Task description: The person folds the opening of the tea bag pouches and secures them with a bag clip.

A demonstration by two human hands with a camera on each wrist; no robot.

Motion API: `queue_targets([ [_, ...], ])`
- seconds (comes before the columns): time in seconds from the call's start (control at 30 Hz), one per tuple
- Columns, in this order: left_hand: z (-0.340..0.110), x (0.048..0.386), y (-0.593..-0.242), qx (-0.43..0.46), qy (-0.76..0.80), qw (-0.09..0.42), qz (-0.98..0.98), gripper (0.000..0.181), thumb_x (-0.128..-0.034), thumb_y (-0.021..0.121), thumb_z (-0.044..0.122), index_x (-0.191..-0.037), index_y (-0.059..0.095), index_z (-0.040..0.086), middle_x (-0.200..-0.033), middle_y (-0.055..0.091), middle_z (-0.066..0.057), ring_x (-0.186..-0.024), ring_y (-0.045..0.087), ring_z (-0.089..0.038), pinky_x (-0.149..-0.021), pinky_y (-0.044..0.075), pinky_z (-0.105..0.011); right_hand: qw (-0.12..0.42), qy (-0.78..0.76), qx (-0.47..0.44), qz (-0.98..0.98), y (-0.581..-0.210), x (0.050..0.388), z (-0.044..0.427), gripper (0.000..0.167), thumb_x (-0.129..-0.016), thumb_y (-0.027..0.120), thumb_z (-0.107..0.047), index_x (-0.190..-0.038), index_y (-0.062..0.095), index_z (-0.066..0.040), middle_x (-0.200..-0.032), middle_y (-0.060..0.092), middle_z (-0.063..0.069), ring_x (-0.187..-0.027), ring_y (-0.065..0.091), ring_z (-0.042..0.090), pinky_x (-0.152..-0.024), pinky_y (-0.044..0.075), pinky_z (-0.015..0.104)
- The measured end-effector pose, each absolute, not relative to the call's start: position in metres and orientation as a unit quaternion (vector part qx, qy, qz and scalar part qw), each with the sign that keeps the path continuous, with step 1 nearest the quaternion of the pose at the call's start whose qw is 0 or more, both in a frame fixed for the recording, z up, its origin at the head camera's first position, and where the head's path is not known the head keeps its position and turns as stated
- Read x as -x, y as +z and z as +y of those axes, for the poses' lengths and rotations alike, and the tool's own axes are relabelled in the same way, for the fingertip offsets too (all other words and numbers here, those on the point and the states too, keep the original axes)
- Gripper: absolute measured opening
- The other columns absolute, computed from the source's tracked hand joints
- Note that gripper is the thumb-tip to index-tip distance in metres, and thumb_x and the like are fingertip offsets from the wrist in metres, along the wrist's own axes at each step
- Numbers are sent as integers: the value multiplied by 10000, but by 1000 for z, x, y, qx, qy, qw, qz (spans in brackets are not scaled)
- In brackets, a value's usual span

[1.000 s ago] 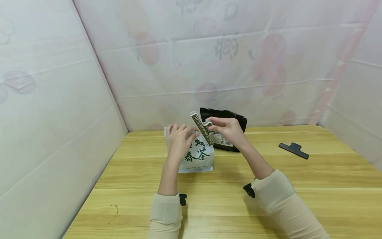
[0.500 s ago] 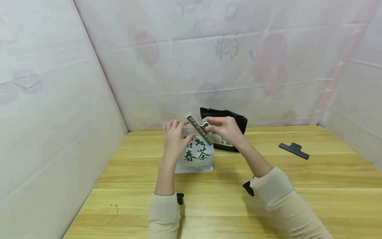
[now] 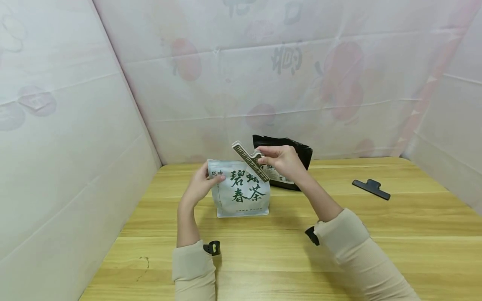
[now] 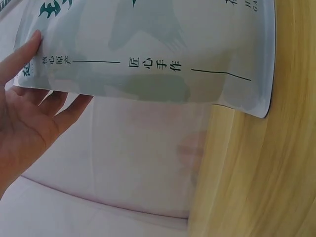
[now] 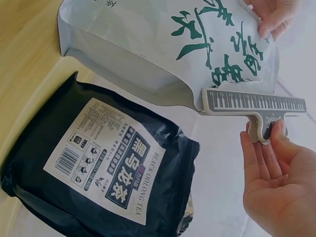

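A pale green-white tea bag (image 3: 241, 196) with green lettering stands upright on the table. At its left edge is my left hand (image 3: 197, 184), thumb on the front and fingers behind, holding the upper part; the left wrist view shows this grip on the bag (image 4: 148, 39). My right hand (image 3: 284, 163) pinches the handle of a long clip (image 5: 254, 102) with a piano-key pattern. The tilted clip (image 3: 250, 162) lies along the bag's upper right corner. Whether its jaws have the bag's edge between them, I cannot tell.
Behind and to the right leans a black oolong tea bag (image 5: 103, 163) with a white label. A black clip (image 3: 371, 189) lies on the wooden table (image 3: 271, 259) at the right. Pale cloth walls (image 3: 226, 83) close off the back and sides.
My left hand has moved from the bag's top, beside the clip, down and left to its left edge and now holds it there. The right hand and clip have shifted slightly left.
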State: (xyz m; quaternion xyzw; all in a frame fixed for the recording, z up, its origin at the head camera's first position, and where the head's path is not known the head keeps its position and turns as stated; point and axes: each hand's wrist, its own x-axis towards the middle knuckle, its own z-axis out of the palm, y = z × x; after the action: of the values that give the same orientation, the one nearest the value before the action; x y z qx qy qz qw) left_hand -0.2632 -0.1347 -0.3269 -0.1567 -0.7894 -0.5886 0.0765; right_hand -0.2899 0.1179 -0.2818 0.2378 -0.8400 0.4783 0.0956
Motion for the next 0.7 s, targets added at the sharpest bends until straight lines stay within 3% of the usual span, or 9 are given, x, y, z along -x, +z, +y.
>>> queue_targets([
  [0.17,-135,263,-328,165,-585,59,-792,344,-879,611,47,-1180,459,-22,-1077,541,-187,-1041,520,-299,-915,400,-437,91,479,-242,-839,-281,288,115,353,-824,689,-137,-1165,638,-61,-1033,663,61,-876,646,138,-417,280,225],
  [0.27,-134,259,-324,163,-588,55,-790,348,-883,593,18,-1191,444,-46,-1097,526,-210,-1063,502,-321,-939,375,-451,97,471,-259,-838,-281,287,113,349,-827,683,-102,-1166,630,-32,-1057,652,83,-865,650,145,-390,195,239],
  [0.4,-130,248,-312,161,-587,51,-792,330,-886,565,-21,-1183,432,-81,-1098,514,-234,-1064,494,-340,-940,374,-454,119,445,-280,-842,-281,286,107,332,-823,682,-68,-1146,635,-7,-1031,658,100,-811,655,122,-382,206,218],
  [0.47,-128,242,-306,161,-585,50,-794,318,-888,554,-32,-1175,428,-91,-1091,513,-237,-1061,493,-341,-936,377,-455,137,421,-294,-847,-281,286,104,319,-815,690,-70,-1125,647,-4,-1013,662,107,-665,635,103,-383,223,212],
  [0.6,-126,238,-303,156,-585,46,-794,314,-891,550,-34,-1175,429,-91,-1089,513,-236,-1064,491,-338,-940,373,-453,175,366,-316,-858,-281,285,99,288,-799,709,-99,-1078,682,-30,-1010,662,108,-433,412,79,-402,264,210],
  [0.7,-127,240,-304,156,-584,47,-795,329,-891,551,-31,-1188,425,-91,-1096,513,-239,-1073,487,-342,-944,367,-457,179,352,-313,-864,-281,284,98,282,-797,712,-112,-1072,691,-49,-1024,659,101,-404,327,90,-403,265,214],
])
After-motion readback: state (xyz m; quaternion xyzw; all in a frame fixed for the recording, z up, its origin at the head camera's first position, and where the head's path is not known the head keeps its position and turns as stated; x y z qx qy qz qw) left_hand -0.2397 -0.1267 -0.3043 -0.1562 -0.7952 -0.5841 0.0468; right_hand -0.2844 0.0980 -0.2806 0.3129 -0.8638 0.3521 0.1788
